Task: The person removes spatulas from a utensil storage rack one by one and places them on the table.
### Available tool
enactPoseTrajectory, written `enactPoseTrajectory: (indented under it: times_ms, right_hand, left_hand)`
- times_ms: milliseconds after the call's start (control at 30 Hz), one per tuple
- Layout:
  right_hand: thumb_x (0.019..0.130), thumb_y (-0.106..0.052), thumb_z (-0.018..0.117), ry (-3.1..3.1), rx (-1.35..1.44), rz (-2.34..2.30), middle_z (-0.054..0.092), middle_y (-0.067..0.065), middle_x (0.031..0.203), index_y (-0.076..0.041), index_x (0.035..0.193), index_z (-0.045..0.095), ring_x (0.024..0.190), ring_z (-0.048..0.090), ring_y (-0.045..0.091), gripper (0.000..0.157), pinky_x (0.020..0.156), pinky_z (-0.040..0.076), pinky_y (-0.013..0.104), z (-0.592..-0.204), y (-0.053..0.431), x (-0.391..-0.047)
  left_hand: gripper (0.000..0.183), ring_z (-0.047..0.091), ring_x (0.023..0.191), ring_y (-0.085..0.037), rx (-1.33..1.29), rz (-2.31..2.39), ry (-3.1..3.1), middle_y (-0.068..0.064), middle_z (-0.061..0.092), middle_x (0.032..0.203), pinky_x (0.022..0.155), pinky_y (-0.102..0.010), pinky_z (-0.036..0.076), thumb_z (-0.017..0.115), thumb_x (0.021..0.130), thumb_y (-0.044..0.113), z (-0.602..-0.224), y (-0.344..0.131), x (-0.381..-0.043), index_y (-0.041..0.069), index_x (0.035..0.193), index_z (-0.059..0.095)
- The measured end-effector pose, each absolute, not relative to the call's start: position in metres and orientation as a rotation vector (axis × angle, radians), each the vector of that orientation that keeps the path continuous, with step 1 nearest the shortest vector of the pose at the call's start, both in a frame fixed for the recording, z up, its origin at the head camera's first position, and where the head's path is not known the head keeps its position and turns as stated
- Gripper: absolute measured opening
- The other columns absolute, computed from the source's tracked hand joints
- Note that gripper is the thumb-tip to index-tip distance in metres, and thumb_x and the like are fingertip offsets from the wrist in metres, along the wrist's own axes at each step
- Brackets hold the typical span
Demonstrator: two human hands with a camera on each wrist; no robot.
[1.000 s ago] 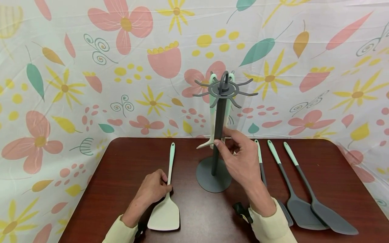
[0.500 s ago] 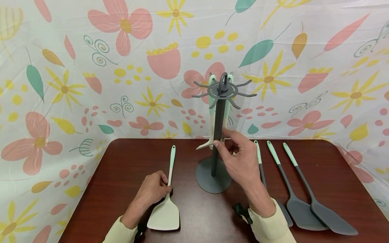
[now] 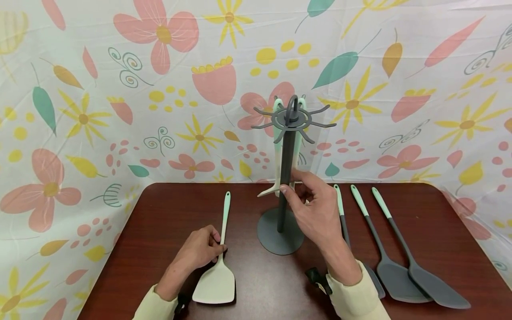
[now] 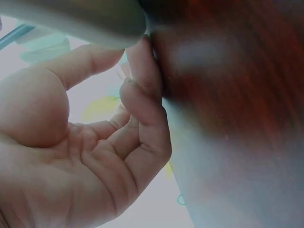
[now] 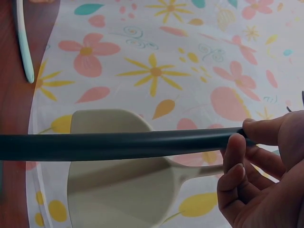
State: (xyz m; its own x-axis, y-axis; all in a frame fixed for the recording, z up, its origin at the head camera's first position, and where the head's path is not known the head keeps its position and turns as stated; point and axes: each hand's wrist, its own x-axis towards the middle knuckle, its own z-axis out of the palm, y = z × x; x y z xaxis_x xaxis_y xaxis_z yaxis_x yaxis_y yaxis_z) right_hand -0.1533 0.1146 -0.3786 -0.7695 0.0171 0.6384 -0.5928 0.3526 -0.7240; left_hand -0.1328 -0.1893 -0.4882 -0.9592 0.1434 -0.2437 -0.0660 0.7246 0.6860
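My left hand [image 3: 198, 248] pinches the shaft of a cream spatula [image 3: 216, 282] with a mint handle, just above its wide blade, at the table's left-centre. In the left wrist view, the spatula [image 4: 95, 19] is a blurred pale shape at the thumb and fingertips. My right hand [image 3: 318, 213] grips the dark pole of a grey utensil stand [image 3: 281, 235] between thumb and fingers. That pole crosses the right wrist view beside the hand [image 5: 256, 166]. Two mint-handled utensils hang from the stand's rear hooks; one is a cream turner [image 5: 118, 190], the other is mostly hidden.
To the right lie several grey spatulas with mint handles; one grey spatula [image 3: 438, 286] overlaps its neighbour [image 3: 400, 280], and another [image 3: 340, 202] is partly behind the right forearm. A flowered cloth [image 3: 160, 111] stands behind the brown table [image 3: 160, 209]. Bare hooks [image 3: 324, 124] fan out at the stand's top.
Both hands keep their holds on the spatula and the stand. The spatula's handle end has dipped very slightly; otherwise the head view only drifts a little.
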Motion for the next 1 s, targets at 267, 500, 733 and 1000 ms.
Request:
enactPoseTrajectory:
  times_ms: [267, 500, 733, 1000]
  right_hand:
    - [0.093, -0.003, 0.081, -2.057, 0.509, 1.449, 0.075, -0.002, 0.094, -0.014, 0.122, 0.079, 0.056, 0.058, 0.012, 0.031, 0.052, 0.046, 0.022, -0.38, 0.115, -0.153]
    - [0.093, -0.004, 0.082, -2.051, 0.52, 1.455, 0.076, -0.002, 0.096, -0.015, 0.123, 0.079, 0.056, 0.059, 0.012, 0.032, 0.053, 0.047, 0.022, -0.379, 0.115, -0.154]
    - [0.094, -0.005, 0.081, -2.057, 0.519, 1.467, 0.077, -0.001, 0.101, -0.016, 0.125, 0.078, 0.057, 0.062, 0.013, 0.033, 0.053, 0.049, 0.023, -0.378, 0.116, -0.154]
    - [0.094, -0.003, 0.081, -2.044, 0.543, 1.487, 0.078, 0.001, 0.105, -0.015, 0.125, 0.078, 0.058, 0.064, 0.015, 0.034, 0.053, 0.05, 0.022, -0.379, 0.116, -0.155]
  left_hand:
    - [0.025, 0.068, 0.06, -0.017, 0.084, 1.085, 2.602, -0.002, 0.064, 0.075, 0.056, -0.033, 0.05, 0.083, 0.095, 0.023, -0.484, -0.194, -0.132, 0.009, 0.099, 0.062]
    - [0.021, 0.069, 0.061, -0.018, 0.106, 1.072, 2.591, -0.002, 0.067, 0.077, 0.06, -0.034, 0.05, 0.081, 0.096, 0.028, -0.474, -0.201, -0.135, 0.013, 0.098, 0.066]
    - [0.014, 0.07, 0.065, -0.02, 0.173, 1.174, 2.591, -0.004, 0.068, 0.08, 0.06, -0.033, 0.049, 0.078, 0.099, 0.023, -0.459, -0.207, -0.138, 0.013, 0.099, 0.068]
    - [0.01, 0.067, 0.066, -0.017, 0.319, 1.146, 2.681, 0.005, 0.067, 0.079, 0.056, -0.028, 0.046, 0.077, 0.1, 0.024, -0.451, -0.198, -0.145, 0.021, 0.096, 0.069]
